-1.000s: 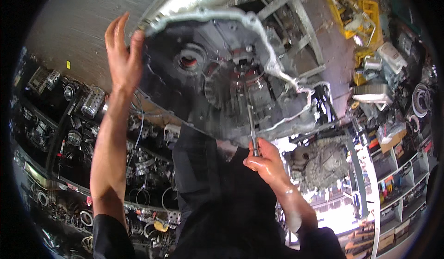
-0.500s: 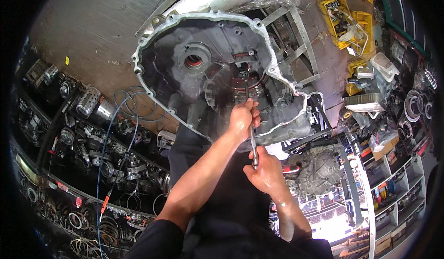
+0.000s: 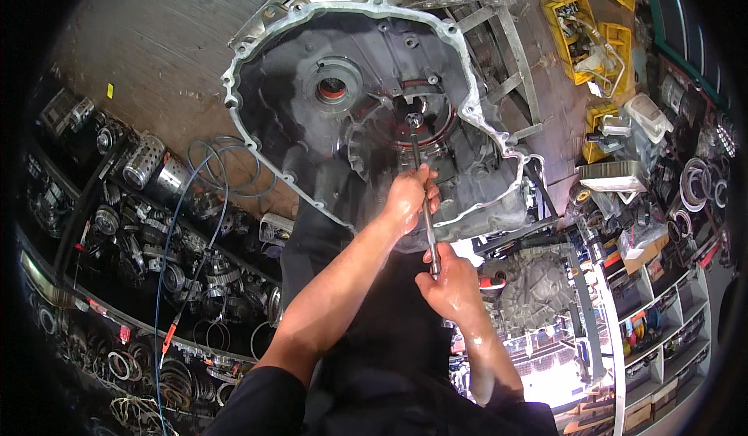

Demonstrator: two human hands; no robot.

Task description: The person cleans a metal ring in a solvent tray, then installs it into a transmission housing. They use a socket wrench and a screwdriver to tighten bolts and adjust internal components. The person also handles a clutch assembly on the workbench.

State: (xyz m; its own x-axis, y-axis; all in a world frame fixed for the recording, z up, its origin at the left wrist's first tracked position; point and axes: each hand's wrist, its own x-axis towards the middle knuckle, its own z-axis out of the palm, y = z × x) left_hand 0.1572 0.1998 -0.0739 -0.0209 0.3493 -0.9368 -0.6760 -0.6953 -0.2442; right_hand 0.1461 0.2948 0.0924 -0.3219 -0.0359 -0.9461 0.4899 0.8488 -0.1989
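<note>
A large grey metal gearbox housing (image 3: 296, 136) with a pale bolt-hole rim lies open before me. Into its cavity reaches a long steel ratchet wrench (image 3: 430, 229). Its round head sits at the dark right-hand bore (image 3: 440, 128), which has a reddish ring; what it engages there is too small to tell. My left hand (image 3: 409, 198) is wrapped round the middle of the shaft, above the housing's near rim. Closer to me, my right hand (image 3: 453, 286) grips the handle end. Another round bore (image 3: 333, 87) with a red inner edge lies to the left.
Racks of gears and drums (image 3: 144, 163) line the left, with a blue hose (image 3: 173, 257) hanging across them. A metal frame (image 3: 518, 62) stands beyond the housing. Yellow crates (image 3: 573, 42) hold parts at the far right. Another gearbox casing (image 3: 538, 288) lies right of my right hand.
The housing sits slightly higher in the view as the view shifts. Relative to the housing, the wrench head is slightly nearer me. Both hands keep their holds on the wrench.
</note>
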